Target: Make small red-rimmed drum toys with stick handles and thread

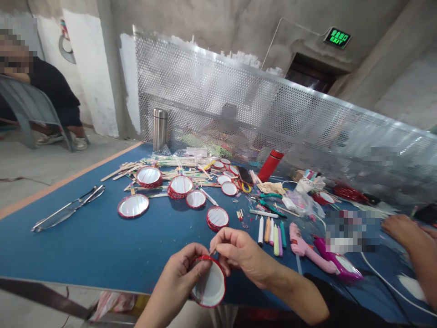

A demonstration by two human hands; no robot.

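Note:
Near the table's front edge, my left hand [184,272] grips a round mirror [212,288] with a red rim, thumb over its face. My right hand [241,254] is closed in a pinch at the mirror's upper rim. What lies between its fingertips is small and too unclear to name. Just beyond my hands sits a stack of red-rimmed mirrors [217,217]. Several markers [276,237] lie to the right of my right hand, with a pink glue gun [309,250] past them.
More mirror stacks [149,175] and wooden sticks [124,169] cover the far side. Scissors [70,207] lie at left. A red bottle [271,166] and a steel flask [160,129] stand near a perforated metal screen [205,86]. Another person's hand [403,230] is at right.

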